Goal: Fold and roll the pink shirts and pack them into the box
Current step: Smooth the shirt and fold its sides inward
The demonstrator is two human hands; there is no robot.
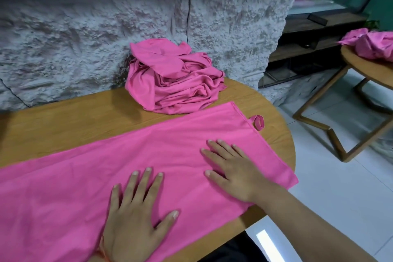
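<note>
A flat, folded pink fabric shirt (pixel 127 166) is spread across the oval wooden bench (pixel 74 117). It is pressed by both hands, left (pixel 136 223) and right (pixel 231 172), fingers straight, nothing grasped. A crumpled pink shirt heap (pixel 172 78) is seen at twelve o'clock.

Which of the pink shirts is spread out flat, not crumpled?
The shirt under the left hand and right hand. The pile by the wall and the heap on the side table are crumpled.
</note>
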